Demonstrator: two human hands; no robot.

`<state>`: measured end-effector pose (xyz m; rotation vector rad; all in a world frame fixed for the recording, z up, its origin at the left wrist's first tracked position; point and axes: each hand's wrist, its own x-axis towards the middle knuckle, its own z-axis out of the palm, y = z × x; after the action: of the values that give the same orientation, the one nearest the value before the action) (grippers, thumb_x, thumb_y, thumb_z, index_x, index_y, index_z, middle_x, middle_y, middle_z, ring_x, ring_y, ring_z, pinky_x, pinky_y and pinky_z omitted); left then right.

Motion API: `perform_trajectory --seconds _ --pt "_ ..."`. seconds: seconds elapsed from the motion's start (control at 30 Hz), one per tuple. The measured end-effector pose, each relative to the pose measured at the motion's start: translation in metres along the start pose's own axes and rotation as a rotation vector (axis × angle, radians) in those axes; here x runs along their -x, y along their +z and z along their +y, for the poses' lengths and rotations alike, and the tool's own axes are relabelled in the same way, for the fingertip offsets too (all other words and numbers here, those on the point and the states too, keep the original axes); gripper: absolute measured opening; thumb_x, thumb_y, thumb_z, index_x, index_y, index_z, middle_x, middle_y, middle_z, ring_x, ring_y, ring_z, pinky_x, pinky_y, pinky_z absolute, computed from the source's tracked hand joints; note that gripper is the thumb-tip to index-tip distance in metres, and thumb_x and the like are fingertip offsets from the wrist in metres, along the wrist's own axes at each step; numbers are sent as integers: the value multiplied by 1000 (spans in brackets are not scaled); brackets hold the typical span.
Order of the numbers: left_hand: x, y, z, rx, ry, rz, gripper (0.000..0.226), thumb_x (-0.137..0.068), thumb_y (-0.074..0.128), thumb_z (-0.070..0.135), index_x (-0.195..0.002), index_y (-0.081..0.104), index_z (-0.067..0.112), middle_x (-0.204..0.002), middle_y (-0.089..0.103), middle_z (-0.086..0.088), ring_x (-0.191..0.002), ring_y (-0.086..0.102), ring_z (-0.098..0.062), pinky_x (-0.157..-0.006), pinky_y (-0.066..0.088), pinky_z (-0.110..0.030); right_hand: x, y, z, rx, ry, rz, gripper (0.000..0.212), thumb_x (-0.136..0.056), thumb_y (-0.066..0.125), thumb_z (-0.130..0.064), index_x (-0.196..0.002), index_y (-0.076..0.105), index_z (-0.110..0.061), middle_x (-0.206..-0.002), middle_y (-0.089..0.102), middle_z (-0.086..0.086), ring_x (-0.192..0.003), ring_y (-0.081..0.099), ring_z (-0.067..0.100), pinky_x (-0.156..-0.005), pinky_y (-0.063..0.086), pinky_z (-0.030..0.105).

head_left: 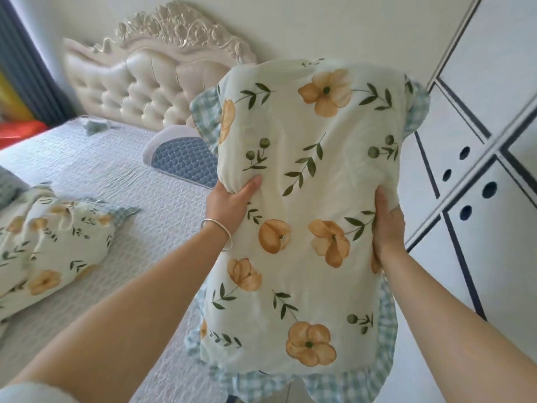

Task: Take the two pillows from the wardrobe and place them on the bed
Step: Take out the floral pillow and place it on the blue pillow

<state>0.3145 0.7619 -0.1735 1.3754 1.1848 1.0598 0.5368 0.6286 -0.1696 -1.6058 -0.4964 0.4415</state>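
I hold a floral pillow (305, 175) upright in front of me, cream with orange flowers, green leaves and a checked blue frill. My left hand (231, 200), with a silver bangle at the wrist, grips its left edge. My right hand (388, 225) grips its right edge. The pillow hangs in the air beside the bed's near side. A second pillow of the same print (55, 251) lies on the bed (122, 175) at the left.
A tufted cream headboard (139, 85) stands against the wall. A blue quilted cushion (183, 159) rests near it. White wardrobe doors with dark trim and round holes (476, 175) fill the right. Dark curtains (26, 68) hang far left.
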Motion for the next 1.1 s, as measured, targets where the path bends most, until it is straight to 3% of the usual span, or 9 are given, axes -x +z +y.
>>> perform_trajectory --seconds 0.13,0.23,0.4,0.57,0.77,0.93,1.1 --pt "-58 39 -1 -1 -60 76 58 -73 70 59 -117 61 22 -98 71 1 -87 68 -17 -70 56 -32 -89 29 0 46 42 -105 59 -86 45 -60 -130 48 -21 -111 55 -5 -101 52 16 -85 37 28" --pt "-97 61 -3 1 -91 124 53 -76 70 54 -116 61 20 -99 70 0 -85 67 -15 -63 51 -25 -140 51 -2 50 44 -167 49 -91 44 -52 -128 50 -20 -106 54 -8 -98 51 12 -84 36 26" --pt "-166 82 -12 -30 -146 185 55 -73 69 58 -112 63 21 -96 72 -1 -86 68 -21 -76 58 -38 -213 99 3 111 36 -224 50 -90 42 -55 -126 53 -22 -109 57 -5 -99 51 14 -85 36 27" --pt "-245 91 -23 -28 -166 243 58 -72 67 62 -113 62 21 -94 71 0 -84 67 -19 -66 54 -31 -290 164 -1 145 23 -298 51 -90 43 -55 -127 53 -23 -111 57 -3 -99 50 14 -84 34 26" --pt "-347 101 -26 5 -213 263 58 -70 69 62 -113 62 24 -95 71 1 -85 68 -19 -77 57 -37 -369 238 -6 204 0 -322 51 -90 41 -57 -126 54 -23 -122 60 4 -114 52 24 -89 35 28" --pt "-411 107 -27 7 -242 305 56 -73 69 59 -113 62 21 -95 70 -1 -82 66 -16 -61 51 -27 -430 293 -4 232 14 -383 52 -90 41 -56 -127 53 -22 -127 58 6 -116 52 25 -86 32 26" --pt "-458 110 -43 29 -299 400 66 -65 69 64 -115 62 22 -99 70 -2 -89 67 -22 -80 57 -40 -485 352 12 273 29 -487 58 -90 40 -56 -131 50 -16 -133 53 10 -123 47 31 -96 33 31"
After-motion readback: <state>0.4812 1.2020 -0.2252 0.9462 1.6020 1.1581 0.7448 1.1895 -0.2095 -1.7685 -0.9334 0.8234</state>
